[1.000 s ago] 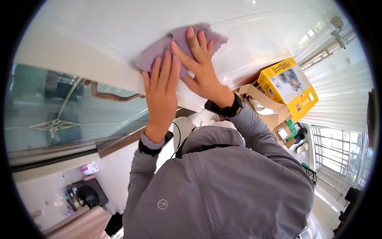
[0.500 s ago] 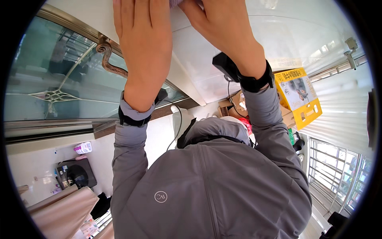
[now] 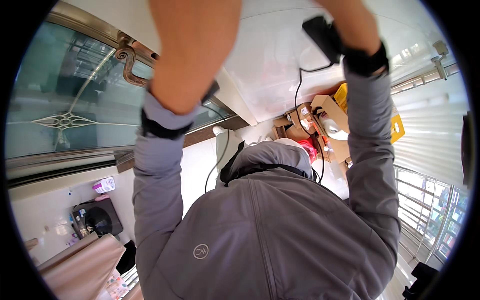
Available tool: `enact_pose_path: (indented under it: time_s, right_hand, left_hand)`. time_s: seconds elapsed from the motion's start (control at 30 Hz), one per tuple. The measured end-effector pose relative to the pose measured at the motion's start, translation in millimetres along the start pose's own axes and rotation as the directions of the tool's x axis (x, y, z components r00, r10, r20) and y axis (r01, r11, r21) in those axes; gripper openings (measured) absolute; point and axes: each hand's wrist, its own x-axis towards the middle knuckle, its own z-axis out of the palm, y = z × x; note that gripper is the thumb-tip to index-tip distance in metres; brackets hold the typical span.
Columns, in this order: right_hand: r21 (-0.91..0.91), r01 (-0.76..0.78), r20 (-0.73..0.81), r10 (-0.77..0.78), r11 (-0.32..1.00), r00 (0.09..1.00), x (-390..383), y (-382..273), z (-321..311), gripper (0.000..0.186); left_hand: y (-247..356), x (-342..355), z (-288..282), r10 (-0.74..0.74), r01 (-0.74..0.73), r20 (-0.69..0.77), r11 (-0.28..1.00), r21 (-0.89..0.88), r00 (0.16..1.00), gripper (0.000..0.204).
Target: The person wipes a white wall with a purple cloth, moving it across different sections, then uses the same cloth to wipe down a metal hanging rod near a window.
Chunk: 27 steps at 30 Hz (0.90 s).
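Note:
Both arms in grey sleeves reach up toward the upper edge of the view. My left hand [image 3: 197,35] is blurred, and its fingers are cut off by the top of the picture. My right hand [image 3: 354,22] is also cut off, with only its wrist end showing in front of the white glossy wall [image 3: 280,45]. What either hand holds or touches is out of sight. A black strap [image 3: 165,129] is around my left wrist. On my right wrist a strap carries a black box-like device [image 3: 322,39] with a cable [image 3: 298,95] hanging from it.
A glass door [image 3: 65,90] with a curled bronze handle [image 3: 129,62] stands at left. Opened cardboard boxes [image 3: 330,112] and a yellow box [image 3: 396,127] are at right below a metal tap [image 3: 440,57]. A dark appliance [image 3: 97,217], a white bottle [image 3: 105,185] and barred windows [image 3: 422,200] are lower down.
Both hands have moved up, taking the fingers out of view. The right arm has swung right, away from the left, and now covers much of the yellow box. The purplish striped thing between the hands no longer shows.

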Motion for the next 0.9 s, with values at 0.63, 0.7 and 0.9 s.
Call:
enact_pose_path:
  time_s: [0.63,0.7,0.9]
  right_hand:
    - [-0.101,-0.237,0.039,0.242,0.966,0.969,-8.7,65.2,-55.8,0.053]
    - [-0.115,-0.218,0.101,0.23,0.969,0.968,-7.9,62.0,-61.9,0.054]
    - [-0.067,-0.081,0.226,0.094,0.995,0.97,73.1,32.6,-62.4,0.064]
  left_hand:
    - [88.3,54.0,26.9,-0.306,0.338,0.155,0.905,-0.258,0.939,0.049]
    - [82.9,51.5,17.7,-0.265,0.312,0.204,0.916,-0.251,0.942,0.048]
    - [18.8,73.3,-26.8,-0.246,0.256,0.074,0.948,-0.191,0.967,0.043]
